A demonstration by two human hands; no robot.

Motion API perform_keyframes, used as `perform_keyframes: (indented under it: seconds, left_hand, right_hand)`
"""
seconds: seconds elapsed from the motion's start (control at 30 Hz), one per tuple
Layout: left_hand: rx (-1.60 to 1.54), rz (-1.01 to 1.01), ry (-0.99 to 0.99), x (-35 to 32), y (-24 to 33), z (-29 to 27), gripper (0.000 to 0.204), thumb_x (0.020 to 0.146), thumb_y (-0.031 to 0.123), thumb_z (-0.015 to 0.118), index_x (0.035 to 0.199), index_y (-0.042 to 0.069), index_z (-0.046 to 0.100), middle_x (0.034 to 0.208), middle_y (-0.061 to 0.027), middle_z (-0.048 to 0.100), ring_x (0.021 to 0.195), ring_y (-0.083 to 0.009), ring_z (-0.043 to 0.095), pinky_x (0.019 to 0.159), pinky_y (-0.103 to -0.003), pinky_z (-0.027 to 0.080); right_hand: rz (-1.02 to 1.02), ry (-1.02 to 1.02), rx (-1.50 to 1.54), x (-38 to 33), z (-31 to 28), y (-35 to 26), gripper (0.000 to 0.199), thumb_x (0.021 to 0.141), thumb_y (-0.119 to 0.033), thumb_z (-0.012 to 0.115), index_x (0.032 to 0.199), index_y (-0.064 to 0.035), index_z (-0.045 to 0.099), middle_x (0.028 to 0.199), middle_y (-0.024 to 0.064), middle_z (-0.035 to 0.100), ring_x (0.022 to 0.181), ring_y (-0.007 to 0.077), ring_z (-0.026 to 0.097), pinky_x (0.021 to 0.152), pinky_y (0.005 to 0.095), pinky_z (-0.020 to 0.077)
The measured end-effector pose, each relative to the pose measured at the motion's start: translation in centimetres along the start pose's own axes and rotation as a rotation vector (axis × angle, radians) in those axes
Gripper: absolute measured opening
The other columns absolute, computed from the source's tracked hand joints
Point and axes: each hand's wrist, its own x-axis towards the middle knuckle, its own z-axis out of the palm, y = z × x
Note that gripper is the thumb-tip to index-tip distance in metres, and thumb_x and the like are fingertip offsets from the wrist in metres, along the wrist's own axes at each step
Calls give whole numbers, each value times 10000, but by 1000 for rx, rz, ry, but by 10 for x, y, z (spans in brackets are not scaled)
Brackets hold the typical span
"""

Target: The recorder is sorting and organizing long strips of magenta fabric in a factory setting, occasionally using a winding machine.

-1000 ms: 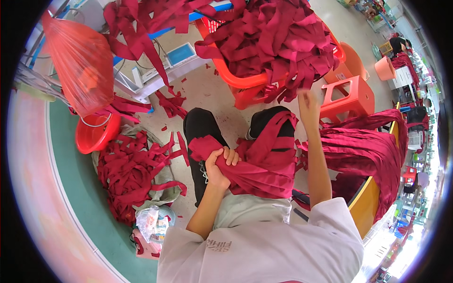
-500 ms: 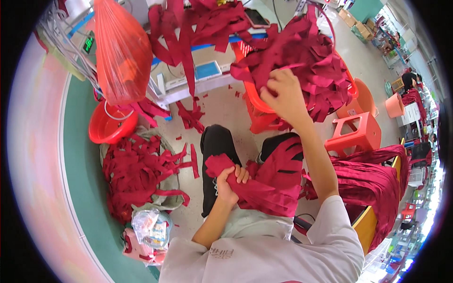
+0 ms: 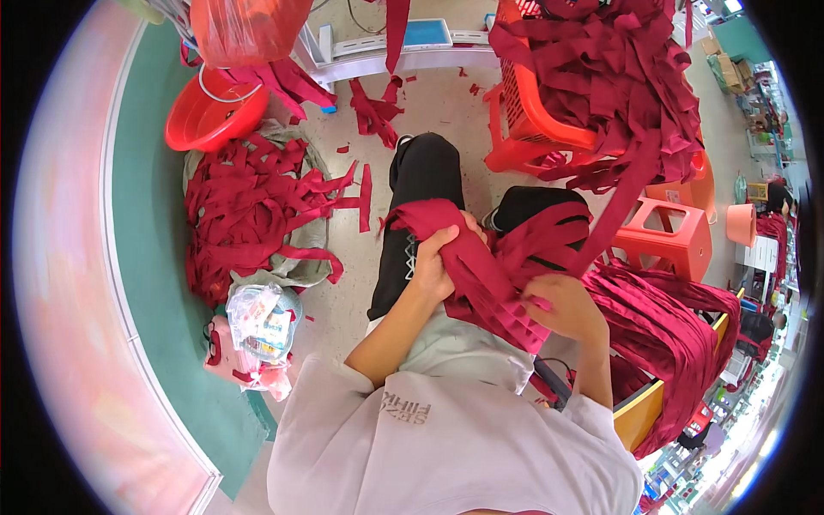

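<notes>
A bundle of dark red fabric strips lies across my lap. My left hand is closed around its upper part, thumb on top. At the bundle's lower right, my right hand pinches the end of a fabric strip, a bit of it showing between thumb and fingers. One long strip slants from the heap down toward that hand. The heap of loose red strips fills and overhangs a red plastic basket ahead on the right.
Left of my legs, a sack of red scraps lies below a red basin and a hanging red bag. A red stool and long draped red fabric are at right. A metal table frame stands ahead.
My right hand has come back from the heap in the basket to the bundle on my lap, drawing a strip along. My left hand still grips the bundle. The view has tilted down.
</notes>
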Motion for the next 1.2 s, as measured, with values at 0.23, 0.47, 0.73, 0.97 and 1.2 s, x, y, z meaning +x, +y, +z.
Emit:
perform_keyframes:
  seconds: [0.23, 0.47, 0.73, 0.97, 1.2]
  left_hand:
    - [86, 14, 89, 1, 2, -2, 233, 864, 291, 583, 843, 67, 526, 838, -84, 552, 859, -235, 535, 797, -347, 466]
    - [51, -22, 218, -4, 7, -7, 333, 900, 376, 513, 861, 50, 567, 890, -97, 597, 914, -250, 577, 837, -357, 478]
    - [-246, 157, -20, 4, 24, 0, 347, 915, 341, 455, 663, 116, 375, 609, -18, 345, 637, -174, 374, 723, -338, 390]
    - [-165, 225, -39, 7, 47, 4, 331, 948, 309, 429, 684, 117, 373, 598, 0, 350, 563, -136, 342, 616, -298, 341]
    - [-91, 201, 4, 6, 48, -2, 326, 951, 311, 438, 699, 113, 380, 614, 0, 352, 583, -134, 350, 638, -298, 350]
  right_hand:
    - [501, -171, -436, -39, 14, 44, 214, 732, -214, 643, 853, -38, 656, 786, 171, 659, 804, 353, 653, 711, 465, 515]
    - [477, -93, -164, -46, 2, 42, 200, 772, -204, 668, 879, -40, 625, 818, 172, 677, 801, 362, 658, 697, 460, 500]
    - [695, 338, -362, -112, 78, 129, 239, 756, -143, 673, 944, -31, 576, 840, 213, 651, 855, 398, 636, 718, 494, 486]
    - [1345, 236, 159, -262, 297, 311, 436, 681, -271, 791, 993, -5, 641, 1002, 230, 665, 929, 386, 644, 779, 470, 513]
    - [932, -212, 192, -238, 405, 329, 485, 783, -323, 713, 1164, -30, 646, 1107, 208, 660, 1034, 310, 643, 875, 370, 510]
